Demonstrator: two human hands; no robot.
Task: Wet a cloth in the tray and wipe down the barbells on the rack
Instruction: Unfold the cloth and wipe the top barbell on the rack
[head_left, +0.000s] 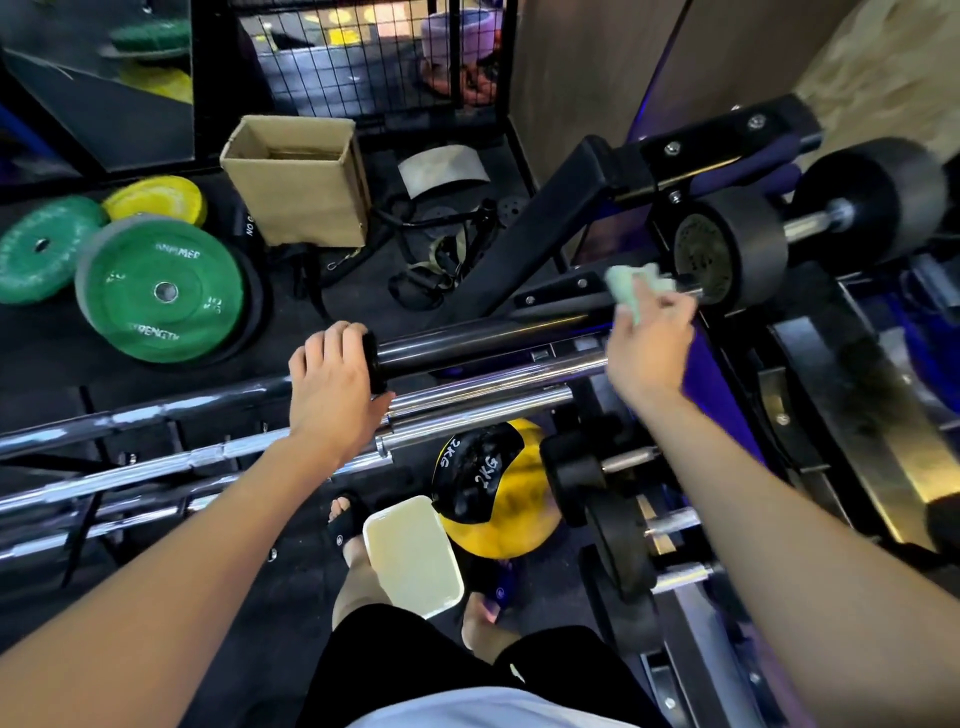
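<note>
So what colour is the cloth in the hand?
Pale mint green cloth, seen from the head view.

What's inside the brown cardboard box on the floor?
The open brown cardboard box shows only bare inner walls and, low down, a flat brown surface that may be its bottom or more cardboard. Its near wall hides the rest of the inside.

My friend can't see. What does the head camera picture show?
A person's right hand holds a pale green cloth against a barbell's metal end on a gym rack, while the left hand grips the black end of another bar. A white tray lies on the floor by their feet, beside a yellow ball.
</note>
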